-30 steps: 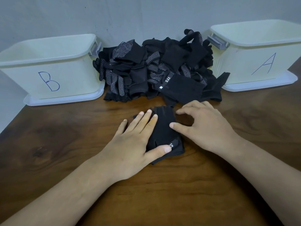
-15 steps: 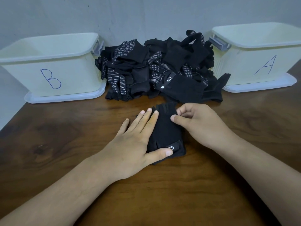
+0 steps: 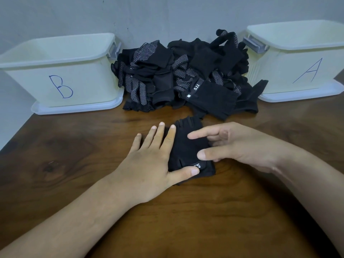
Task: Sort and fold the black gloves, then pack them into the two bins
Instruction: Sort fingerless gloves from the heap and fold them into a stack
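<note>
**One glove held flat at mid-surface, bins at the back corners**

A single black glove lies on the wooden surface, just in front of the glove pile and apart from it. The left hand lies flat with spread fingers, pressing on the glove's left edge, its thumb on the cuff. The right hand stretches forefinger and thumb over the right edge. Its other fingers curl there, and I cannot tell whether they grip the cloth. The pile fills the gap between bin B and bin A. Bare wood shows on both flanks and along the near edge.
</note>
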